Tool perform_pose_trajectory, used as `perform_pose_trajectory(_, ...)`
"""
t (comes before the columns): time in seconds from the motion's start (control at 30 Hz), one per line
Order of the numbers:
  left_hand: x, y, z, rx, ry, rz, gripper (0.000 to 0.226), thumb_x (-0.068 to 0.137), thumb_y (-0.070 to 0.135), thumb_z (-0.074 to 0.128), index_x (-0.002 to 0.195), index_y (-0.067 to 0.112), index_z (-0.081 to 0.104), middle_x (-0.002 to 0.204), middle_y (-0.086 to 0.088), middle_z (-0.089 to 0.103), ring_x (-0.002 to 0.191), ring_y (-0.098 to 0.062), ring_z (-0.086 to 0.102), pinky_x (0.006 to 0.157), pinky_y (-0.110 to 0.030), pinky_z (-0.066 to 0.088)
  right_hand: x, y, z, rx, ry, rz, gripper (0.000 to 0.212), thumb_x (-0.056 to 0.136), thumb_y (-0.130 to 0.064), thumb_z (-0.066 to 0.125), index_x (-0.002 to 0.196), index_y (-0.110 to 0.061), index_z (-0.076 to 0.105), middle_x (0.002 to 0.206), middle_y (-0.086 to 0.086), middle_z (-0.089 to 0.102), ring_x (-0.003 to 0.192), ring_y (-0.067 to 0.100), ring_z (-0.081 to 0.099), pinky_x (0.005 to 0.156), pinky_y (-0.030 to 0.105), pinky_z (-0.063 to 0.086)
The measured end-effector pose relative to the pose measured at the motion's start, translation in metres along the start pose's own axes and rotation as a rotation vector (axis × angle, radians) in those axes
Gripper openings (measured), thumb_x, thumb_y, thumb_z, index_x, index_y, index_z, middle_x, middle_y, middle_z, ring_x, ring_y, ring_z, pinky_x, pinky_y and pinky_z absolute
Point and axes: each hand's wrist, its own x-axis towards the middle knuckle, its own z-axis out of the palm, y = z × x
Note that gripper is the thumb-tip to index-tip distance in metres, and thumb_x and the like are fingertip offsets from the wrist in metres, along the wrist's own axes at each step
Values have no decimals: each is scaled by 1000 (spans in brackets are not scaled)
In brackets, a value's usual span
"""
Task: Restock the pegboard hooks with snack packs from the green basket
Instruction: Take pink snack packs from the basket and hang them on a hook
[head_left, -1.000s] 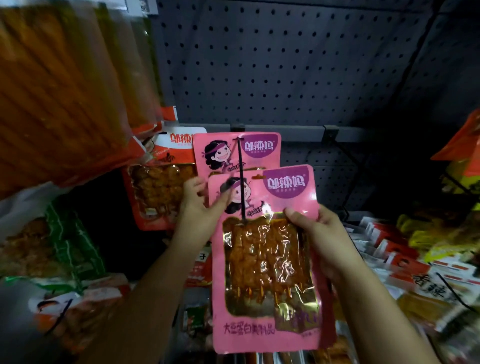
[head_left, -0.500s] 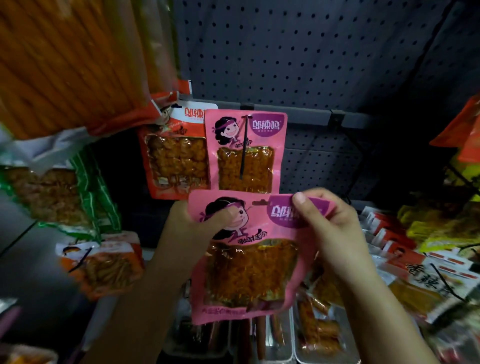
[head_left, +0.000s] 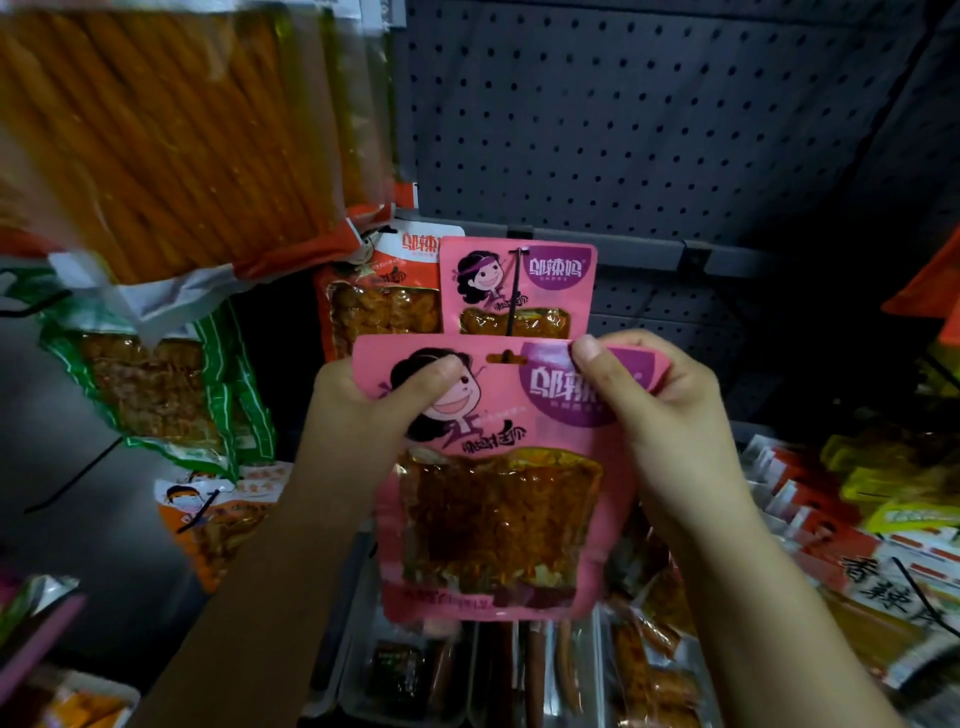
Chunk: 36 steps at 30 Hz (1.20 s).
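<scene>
Pink snack pack (head_left: 498, 499) hangs below both grips: left hand (head_left: 358, 415) and right hand (head_left: 660, 405) pinch its top corners.

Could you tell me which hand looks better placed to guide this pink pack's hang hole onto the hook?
Probably the right hand: its thumb pinches the pink snack pack right beside the hang hole, just below the black hook. The left hand grips farther away.

Held pack (head_left: 498, 478): pink, cartoon face, clear window, upright, hang hole free.
Hung pack (head_left: 517, 288): same design, on black hook (head_left: 514, 291), just behind.
Pegboard (head_left: 623, 114): grey, far.
</scene>
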Motion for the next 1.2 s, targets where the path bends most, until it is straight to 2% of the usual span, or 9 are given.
perform_pose_trajectory(0.3,14,-28,-6,2,6,-120,32,67,33,77,92,16,71,87,-7,75,83,-22,73,66,-31,58,4,24,1,-19,57,88,18,75,-40,67,70,-23,70,68,-4,73,61,4,67,54,13,49)
perform_pose_trajectory(0.5,21,-42,-10,11,-14,-75,22,59,43,73,81,39,73,84,9,75,79,-10,72,62,-18,54,8,40,-6,-35,49,102,13,80,-33,67,79,-21,72,78,-1,75,70,8,71,59,15,51)
perform_pose_trajectory(0.6,27,-54,-18,34,-1,-39,19,68,35,72,87,35,72,89,10,75,84,-7,71,67,-16,54,11,49,-12,-41,28,91,6,83,-22,68,81,-25,73,81,-2,75,75,9,70,64,16,53)
perform_pose_trajectory(0.67,32,-64,-22,65,22,-16,14,77,23,70,87,32,70,89,14,74,86,-3,70,70,-15,53,16,57,-16,-89,18,89,15,86,-12,66,83,-25,72,82,-1,75,78,10,70,69,16,54)
perform_pose_trajectory(0.73,38,-72,-23,130,30,-26,19,80,18,69,83,37,70,89,15,74,87,-4,69,74,-21,53,22,64,-18,-125,40,116,12,87,-12,64,88,-22,71,86,0,76,81,12,70,72,18,55)
perform_pose_trajectory(0.93,65,-83,-13,309,-31,2,19,83,17,70,80,36,68,77,14,73,70,-3,68,62,-15,53,55,75,-20,-200,184,160,11,88,-24,65,78,-18,66,66,-3,67,60,7,61,55,16,50)
perform_pose_trajectory(1.0,78,-86,-8,354,-27,-3,14,82,18,70,81,32,67,73,7,72,68,-8,68,62,-21,55,71,78,-20,-235,208,184,14,88,-25,65,76,-18,65,66,-3,66,59,7,62,56,18,51)
perform_pose_trajectory(1.13,109,-93,0,461,7,-1,20,81,19,72,71,29,58,66,13,64,56,0,61,57,-21,44,104,87,-20,-341,237,218,18,89,-28,64,72,-20,63,69,-3,67,65,13,63,64,28,50)
perform_pose_trajectory(1.2,127,-96,5,501,20,-12,23,80,20,73,70,28,53,66,11,61,59,-5,59,58,-23,44,118,92,-20,-390,257,226,22,89,-28,64,68,-20,61,69,-1,67,67,16,63,68,31,50)
